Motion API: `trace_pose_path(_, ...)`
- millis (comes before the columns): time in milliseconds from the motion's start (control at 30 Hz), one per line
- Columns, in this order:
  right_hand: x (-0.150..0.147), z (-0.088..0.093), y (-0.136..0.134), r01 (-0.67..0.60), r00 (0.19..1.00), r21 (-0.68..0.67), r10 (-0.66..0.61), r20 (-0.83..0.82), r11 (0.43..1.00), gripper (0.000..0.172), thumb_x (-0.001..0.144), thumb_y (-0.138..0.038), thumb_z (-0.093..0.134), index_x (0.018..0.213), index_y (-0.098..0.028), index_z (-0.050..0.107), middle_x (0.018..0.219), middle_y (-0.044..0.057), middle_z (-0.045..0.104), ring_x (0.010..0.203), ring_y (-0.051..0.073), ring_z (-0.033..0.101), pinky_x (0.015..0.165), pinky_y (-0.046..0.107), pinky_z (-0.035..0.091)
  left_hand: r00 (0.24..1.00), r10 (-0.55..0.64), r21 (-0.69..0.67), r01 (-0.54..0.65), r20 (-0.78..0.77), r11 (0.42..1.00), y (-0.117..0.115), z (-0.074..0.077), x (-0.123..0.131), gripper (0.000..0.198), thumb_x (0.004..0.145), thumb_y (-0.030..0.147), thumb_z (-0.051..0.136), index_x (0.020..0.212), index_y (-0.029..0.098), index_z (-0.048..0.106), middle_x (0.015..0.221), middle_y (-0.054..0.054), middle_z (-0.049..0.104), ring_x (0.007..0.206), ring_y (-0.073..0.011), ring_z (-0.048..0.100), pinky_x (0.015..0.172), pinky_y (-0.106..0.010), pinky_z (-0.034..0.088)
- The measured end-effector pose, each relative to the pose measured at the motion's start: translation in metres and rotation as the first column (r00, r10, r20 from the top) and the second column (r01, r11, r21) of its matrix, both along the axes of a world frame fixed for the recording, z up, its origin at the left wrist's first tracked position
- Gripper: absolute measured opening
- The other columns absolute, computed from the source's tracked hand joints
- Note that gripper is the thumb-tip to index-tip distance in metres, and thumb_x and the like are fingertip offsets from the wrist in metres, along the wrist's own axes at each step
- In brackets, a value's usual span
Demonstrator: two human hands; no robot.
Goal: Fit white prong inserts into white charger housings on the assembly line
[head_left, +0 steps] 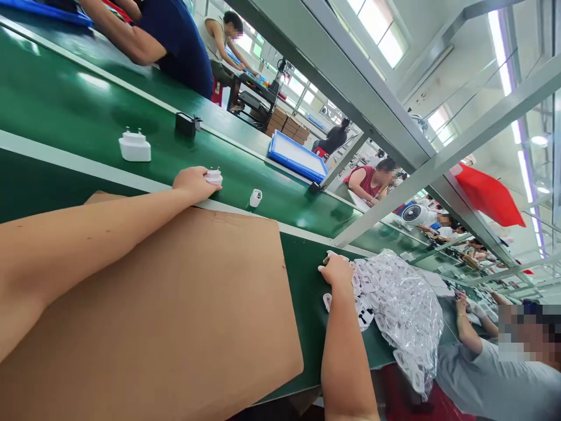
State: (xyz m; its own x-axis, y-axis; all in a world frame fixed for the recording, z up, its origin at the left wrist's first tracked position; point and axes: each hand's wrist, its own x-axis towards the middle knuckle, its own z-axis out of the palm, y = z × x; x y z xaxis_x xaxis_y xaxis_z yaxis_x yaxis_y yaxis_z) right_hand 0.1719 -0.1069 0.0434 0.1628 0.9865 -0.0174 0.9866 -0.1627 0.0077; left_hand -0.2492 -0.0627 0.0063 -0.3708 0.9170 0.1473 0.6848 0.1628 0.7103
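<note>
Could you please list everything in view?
Cardboard: one, brown, foreground
Bench: one, green, under cardboard
Belt: one, green, beyond bench
Chargers: three, white, two on belt, one held
Small object: one, black, on belt
Bag: one, clear, right
Parts: many, mostly white, in and beside bag
Trays: at least two, blue, far side
Fan: one, white, background
Large flag: one, red, upper right
Frame: one, grey, overhead
Co-workers: several, mixed clothing, ahead and right
Left hand: one, bare, holding charger
Right hand: one, bare, beside bag
</note>
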Motion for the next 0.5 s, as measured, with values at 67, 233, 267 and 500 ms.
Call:
trace_pose_path(67, 0.004, -0.006, 0.004, -0.019, 0.998, 0.031, 0.021, -0.064, 0.999, 0.021, 0.083, -0.013, 0.067, 0.099, -0.022, 0.079, 0.115, 0.013, 0.078, 0.112, 0.03, 0.072, 0.093, 0.038, 0.051, 0.996, 0.088, -0.035, -0.089, -0.017, 0.995, 0.005, -0.001, 0.001, 0.06, 0.084, 0.045, 0.072, 0.125, 0.002, 0.064, 0.119, -0.014, 0.069, 0.109, -0.0301, 0.056, 0.092, -0.039, 0.048)
trace_pose_path(233, 0.002, -0.014, 0.01, -0.074, 0.895, 0.214, 0.159, -0.416, 0.974, 0.046, 0.087, -0.018, 0.056, 0.13, -0.024, 0.07, 0.112, 0.003, 0.079, 0.098, 0.02, 0.074, 0.09, 0.031, 0.054, 0.96, 0.21, 0.26, -0.158, -0.184, 0.953, 0.006, -0.005, 0.04, 0.086, 0.092, 0.053, 0.065, 0.159, 0.008, 0.035, 0.167, -0.017, 0.031, 0.152, -0.0364, 0.018, 0.124, -0.053, 0.023)
trace_pose_path(267, -0.001, -0.016, 0.011, -0.072, 0.806, 0.25, 0.204, -0.555, 0.966, 0.046, 0.085, -0.021, 0.059, 0.129, -0.022, 0.07, 0.108, 0.003, 0.08, 0.093, 0.019, 0.074, 0.089, 0.031, 0.055, 0.955, 0.153, 0.299, -0.073, -0.253, 0.952, 0.009, -0.005, 0.049, 0.082, 0.095, 0.05, 0.061, 0.161, 0.01, 0.033, 0.171, -0.015, 0.025, 0.154, -0.0346, 0.016, 0.127, -0.051, 0.018)
trace_pose_path(500, -0.033, -0.015, -0.009, -0.128, 0.178, 0.157, 0.178, -0.968, 0.979, 0.029, 0.07, -0.04, 0.08, 0.09, -0.021, 0.071, 0.109, 0.007, 0.079, 0.086, 0.019, 0.072, 0.072, 0.029, 0.057, 0.927, -0.202, -0.089, 0.183, -0.317, 0.979, 0.052, -0.006, 0.077, 0.069, 0.095, 0.053, 0.051, 0.146, 0.007, 0.057, 0.148, -0.022, 0.057, 0.137, -0.0383, 0.049, 0.116, -0.044, 0.037)
